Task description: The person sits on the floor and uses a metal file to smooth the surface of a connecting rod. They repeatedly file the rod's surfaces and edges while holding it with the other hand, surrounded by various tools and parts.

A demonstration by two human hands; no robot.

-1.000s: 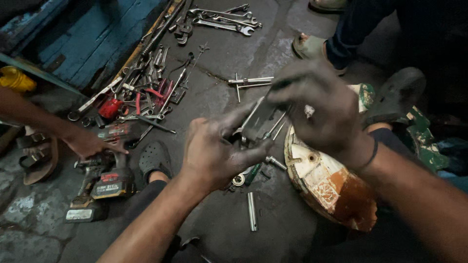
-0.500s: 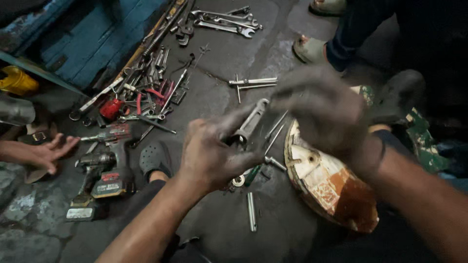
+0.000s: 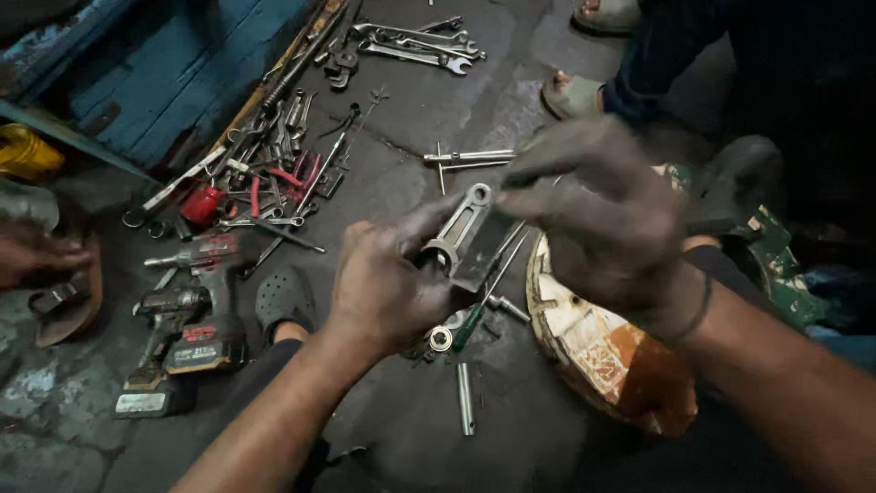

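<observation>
We've got our left hand (image 3: 388, 288) and right hand (image 3: 598, 215) side by side mid-frame, connecting rod (image 3: 459, 228) between them. Two cordless drills (image 3: 187, 315) on the floor to the left, loose hand-tool pile (image 3: 274, 173) behind them. Wrenches (image 3: 411, 41) farthest back. Round casing (image 3: 607, 351) under our right wrist. Socket extension (image 3: 465, 398) and bearing (image 3: 441, 339) below the hands.

Dim overhead light — blurred, shadowy edges

Labels on the drills

Two cordless drills (image 3: 187, 338) left of the black sandal (image 3: 285, 297) carry small red-and-white rectangular labels.
</observation>
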